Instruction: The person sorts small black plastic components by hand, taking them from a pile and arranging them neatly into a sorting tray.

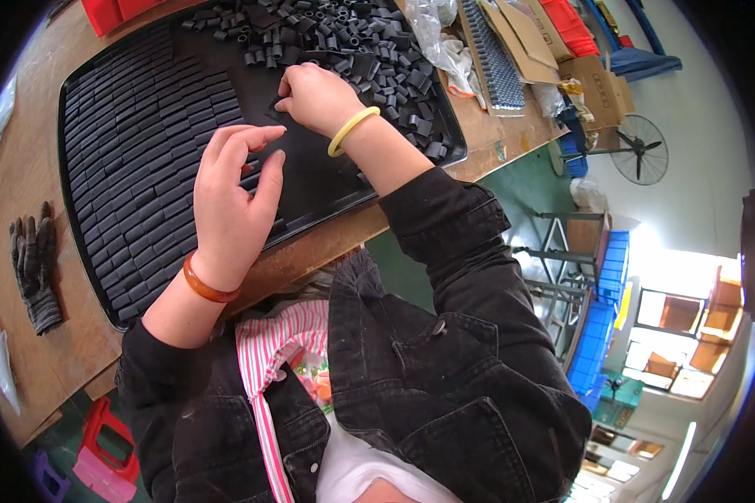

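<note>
A large black tray [310, 178] lies on the wooden table. Its left half holds tight rows of short black tubular pieces [134, 159]. Loose black pieces [398, 63] are heaped at its far and right side. Over the right end of the rows, my left hand [236, 189] has thumb and fingers apart, with no piece visible in its grip. My right hand [323, 96] is beside the loose heap, above the bare middle of the tray. Its fingers are curled towards the thumb; whatever is between them blends into the black behind.
A dark work glove [35, 268] lies on the table [54, 159] left of the tray. Beyond the tray's right edge are clear plastic bags [432, 25], a ridged grey strip [493, 63] and cardboard [520, 38]. A red stool [109, 444] stands below at left, a fan [639, 149] at right.
</note>
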The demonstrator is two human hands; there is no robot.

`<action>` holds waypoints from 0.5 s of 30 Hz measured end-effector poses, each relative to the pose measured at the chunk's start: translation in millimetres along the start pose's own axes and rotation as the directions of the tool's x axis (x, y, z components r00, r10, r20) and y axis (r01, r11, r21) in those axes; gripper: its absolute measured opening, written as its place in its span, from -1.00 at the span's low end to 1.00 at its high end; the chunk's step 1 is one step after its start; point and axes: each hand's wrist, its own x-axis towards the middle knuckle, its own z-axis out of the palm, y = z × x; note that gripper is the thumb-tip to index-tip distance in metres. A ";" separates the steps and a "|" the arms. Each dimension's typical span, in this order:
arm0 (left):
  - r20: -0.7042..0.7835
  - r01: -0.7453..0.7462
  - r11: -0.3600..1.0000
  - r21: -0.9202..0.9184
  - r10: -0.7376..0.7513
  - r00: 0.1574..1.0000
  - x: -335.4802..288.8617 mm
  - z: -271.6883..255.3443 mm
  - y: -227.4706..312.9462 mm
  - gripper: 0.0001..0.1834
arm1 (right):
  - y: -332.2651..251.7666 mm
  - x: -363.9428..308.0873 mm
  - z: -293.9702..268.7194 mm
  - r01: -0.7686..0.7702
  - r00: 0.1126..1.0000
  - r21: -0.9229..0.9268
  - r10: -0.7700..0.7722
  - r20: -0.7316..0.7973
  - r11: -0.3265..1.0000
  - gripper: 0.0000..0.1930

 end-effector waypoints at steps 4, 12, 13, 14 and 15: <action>0.081 0.033 0.996 -0.088 -0.026 0.996 0.4 -0.9 0.0 -0.74 | 2.1 -4.2 2.1 0.027 0.998 0.087 -0.021 -0.066 0.996 -0.77; -0.080 -0.143 0.915 0.378 0.186 0.979 6.0 3.2 6.1 -0.67 | -17.5 -80.9 -26.0 -0.003 1.000 0.852 0.024 -0.012 0.523 -0.79; 0.027 -0.188 0.903 0.387 0.193 0.981 2.9 0.1 1.2 -0.64 | -21.8 -90.0 -24.8 -0.007 0.999 0.870 0.032 -0.010 0.493 -0.80; 0.133 -0.235 0.890 0.392 0.198 0.971 0.8 -1.0 -1.7 -0.61 | -24.8 -96.8 -23.7 -0.010 0.999 0.888 0.038 -0.008 0.460 -0.80; 0.138 -0.236 0.886 0.398 0.197 0.971 -0.2 -0.3 -2.3 -0.62 | -26.3 -101.0 -23.3 -0.029 0.999 0.886 0.048 0.007 0.464 -0.81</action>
